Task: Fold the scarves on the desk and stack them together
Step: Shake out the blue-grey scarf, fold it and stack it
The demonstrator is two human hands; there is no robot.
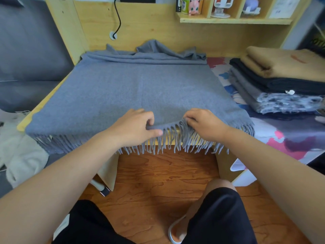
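Pale wooden desk (31, 114) with a back panel and a small shelf (233, 20) in the upper right of the frame fills most of the view, above a reddish wood floor (165, 176) at the bottom centre. Spread flat over the desk is a grey scarf (133, 87), its far end bunched in folds against the back panel and its fringe (175, 140) hanging over the near edge at the middle of the frame. The left hand (133, 127) pinches the fringed hem between thumb and curled fingers, just left of centre. The right hand (204, 124), just beside it, grips the same hem with bent fingers, lifting a short ridge of cloth between the two hands. At the right edge sits a stack of folded scarves (281, 80): tan on top, black beneath, then grey, with what looks like a mottled grey-and-white one lowest, though it is blurred. A black cable (118, 18) runs down the panel at upper centre-left.
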